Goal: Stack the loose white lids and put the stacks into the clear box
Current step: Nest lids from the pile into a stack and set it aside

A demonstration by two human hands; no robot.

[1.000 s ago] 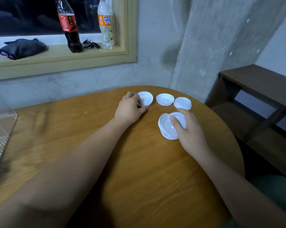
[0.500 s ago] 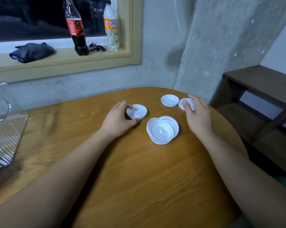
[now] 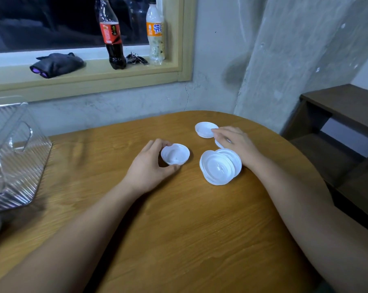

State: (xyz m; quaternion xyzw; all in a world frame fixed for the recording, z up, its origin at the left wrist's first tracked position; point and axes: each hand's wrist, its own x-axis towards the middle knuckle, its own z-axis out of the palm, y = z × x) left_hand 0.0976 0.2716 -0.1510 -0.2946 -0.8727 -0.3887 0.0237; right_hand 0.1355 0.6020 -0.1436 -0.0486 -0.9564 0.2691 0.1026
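My left hand [image 3: 151, 166] holds a small white lid [image 3: 175, 154] between thumb and curled fingers, tilted, at the middle of the round wooden table [image 3: 179, 229]. To its right lies a loose stack of larger white lids [image 3: 219, 167], with neither hand on it. My right hand [image 3: 235, 142] lies flat over another small lid [image 3: 218, 144], mostly hiding it. Its fingertips reach the edge of a third small lid [image 3: 206, 129] further back. The clear ribbed box [image 3: 16, 155] stands at the table's left edge, far from both hands.
A grey concrete wall runs behind the table. A window sill holds a cola bottle [image 3: 112, 34], an orange-labelled bottle [image 3: 155, 32], keys and a dark pouch [image 3: 56, 64]. A dark wooden shelf unit [image 3: 337, 127] stands to the right of the table.
My left hand drew its small lid back toward the table's middle. My right hand let go of the stack of larger lids and moved back onto the small lids.
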